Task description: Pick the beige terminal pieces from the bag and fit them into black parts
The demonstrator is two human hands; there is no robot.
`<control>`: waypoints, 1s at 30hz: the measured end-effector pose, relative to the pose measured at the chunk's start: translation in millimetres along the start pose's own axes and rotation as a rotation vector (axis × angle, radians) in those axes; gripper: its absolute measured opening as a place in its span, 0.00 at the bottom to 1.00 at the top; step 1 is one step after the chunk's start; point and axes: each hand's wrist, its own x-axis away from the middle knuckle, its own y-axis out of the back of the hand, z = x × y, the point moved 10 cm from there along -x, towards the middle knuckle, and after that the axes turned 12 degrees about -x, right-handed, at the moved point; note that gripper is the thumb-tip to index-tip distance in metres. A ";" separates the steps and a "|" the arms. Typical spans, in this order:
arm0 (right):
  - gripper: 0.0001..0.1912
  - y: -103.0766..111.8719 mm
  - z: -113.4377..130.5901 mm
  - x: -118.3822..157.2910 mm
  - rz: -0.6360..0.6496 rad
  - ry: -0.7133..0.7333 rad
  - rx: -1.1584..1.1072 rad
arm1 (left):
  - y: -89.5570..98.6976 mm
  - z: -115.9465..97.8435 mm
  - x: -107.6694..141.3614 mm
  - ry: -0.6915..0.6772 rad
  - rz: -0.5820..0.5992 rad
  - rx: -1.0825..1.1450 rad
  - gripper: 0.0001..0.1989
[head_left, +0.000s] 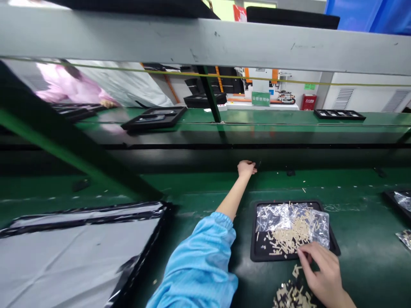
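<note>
My left hand point(246, 167), at the end of an outstretched arm in a blue sleeve point(202, 256), is by the back of the green bench. Its fingers are closed, and a small dark piece shows at their tips, too unclear to name. My right hand point(324, 271) is at the front edge of a black tray point(263, 256), thumb and forefinger pinched together; anything between them is too small to make out. Inside the tray, many small beige strips point(290, 235) lie on and around clear plastic bags point(272, 217). A pile of beige and dark pieces point(292, 296) sits on the bench below.
A large tray covered with pale sheeting point(77, 252) lies at left, beside a slanted green post point(80, 145). A grey shelf beam point(205, 40) crosses above. On the far bench stand black trays point(156, 118), with a person in pink point(69, 83) behind.
</note>
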 end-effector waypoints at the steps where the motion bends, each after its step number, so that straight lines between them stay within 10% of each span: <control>1: 0.09 1.1 -0.7 1.2 -0.009 -0.004 0.000 | 7.0 5.0 10.1 0.007 -0.019 -0.011 0.16; 9: 0.07 -3.3 4.9 10.1 0.033 0.056 -0.014 | 21.2 24.6 112.3 -0.167 -0.055 -0.109 0.20; 20: 0.14 -3.5 -46.4 14.8 0.095 -0.288 -0.092 | 13.6 20.9 155.5 -0.217 0.005 0.084 0.26; 30: 0.08 -40.6 -35.4 21.7 0.772 -0.290 0.232 | 27.9 34.9 206.2 -0.118 -0.040 0.470 0.22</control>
